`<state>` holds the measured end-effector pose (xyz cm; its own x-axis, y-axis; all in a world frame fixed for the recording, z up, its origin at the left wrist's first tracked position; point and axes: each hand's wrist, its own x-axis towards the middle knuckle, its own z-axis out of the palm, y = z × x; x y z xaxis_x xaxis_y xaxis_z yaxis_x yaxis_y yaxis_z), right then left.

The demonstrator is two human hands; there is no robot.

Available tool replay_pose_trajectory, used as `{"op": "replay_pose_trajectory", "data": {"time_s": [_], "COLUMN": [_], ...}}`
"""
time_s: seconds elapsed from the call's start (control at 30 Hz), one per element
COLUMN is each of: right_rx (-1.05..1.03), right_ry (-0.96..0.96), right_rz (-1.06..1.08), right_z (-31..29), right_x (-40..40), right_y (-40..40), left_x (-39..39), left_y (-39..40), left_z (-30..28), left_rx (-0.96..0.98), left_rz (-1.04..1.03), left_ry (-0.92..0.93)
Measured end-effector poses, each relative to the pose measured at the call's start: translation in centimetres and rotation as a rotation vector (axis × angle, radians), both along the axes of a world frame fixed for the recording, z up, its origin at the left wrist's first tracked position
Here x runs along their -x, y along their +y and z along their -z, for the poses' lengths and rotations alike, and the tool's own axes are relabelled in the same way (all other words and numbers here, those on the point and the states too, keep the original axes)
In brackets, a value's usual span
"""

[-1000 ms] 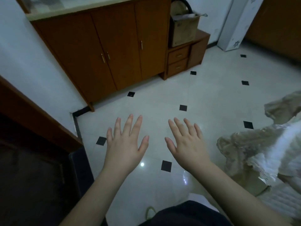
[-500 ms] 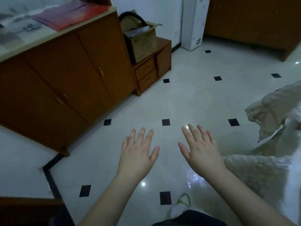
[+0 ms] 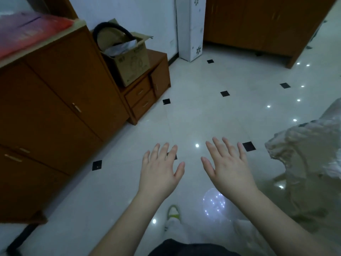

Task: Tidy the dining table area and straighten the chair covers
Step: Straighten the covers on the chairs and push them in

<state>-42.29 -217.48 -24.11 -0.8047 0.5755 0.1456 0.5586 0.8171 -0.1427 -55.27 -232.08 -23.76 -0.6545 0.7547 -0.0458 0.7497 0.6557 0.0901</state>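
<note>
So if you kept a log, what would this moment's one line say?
left hand: open, holds nothing | right hand: open, holds nothing | both over tiled floor | covered chair at right: untouched

Room in home being shown, likely dining or living area. Glossy pale tiled floor (image 3: 193,117) with small black diamond insets being lit by ceiling-light reflections. Brown wooden sideboard (image 3: 60,108) being seen along left wall, low drawer unit (image 3: 145,93) beside it. Open cardboard box (image 3: 129,58) of oddments being stored on drawer unit. Wooden cabinet (image 3: 258,24) being seen at far wall. Cloth-covered furniture (image 3: 310,156) being glimpsed at right edge.
</note>
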Motion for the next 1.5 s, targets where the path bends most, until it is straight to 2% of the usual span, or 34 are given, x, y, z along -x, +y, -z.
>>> {"op": "replay_pose_trajectory", "data": {"time_s": [0.2, 0.37, 0.53, 0.73, 1.03, 1.23, 1.5], "right_rx": [0.04, 0.049, 0.085, 0.11, 0.111, 0.129, 0.082], "right_ry": [-0.123, -0.103, -0.112, -0.109, -0.062, -0.064, -0.086], "right_rz": [0.003, 0.185, 0.372, 0.497, 0.578, 0.605, 0.645], "right_z": [1.7, 1.4, 2.0, 2.9, 1.8, 2.1, 3.2], "right_x": [7.0, 10.7, 11.5, 11.8, 12.0, 14.2, 17.8], "right_y": [6.4, 11.5, 17.0, 25.9, 42.8, 54.5, 68.7], "left_x": [8.9, 14.3, 16.9, 17.6, 18.3, 19.3, 23.6], "left_y": [8.0, 15.4, 24.0, 36.1, 54.6, 65.2, 80.0], "left_z": [2.3, 2.6, 3.0, 3.6, 2.6, 1.5, 3.2], "left_rx": [0.009, -0.055, -0.064, -0.063, -0.094, -0.133, -0.164], "left_rz": [0.197, 0.389, 0.545, 0.688, 0.759, 0.764, 0.844], "left_ry": [-0.047, 0.023, 0.028, -0.024, 0.038, -0.026, -0.013]}}
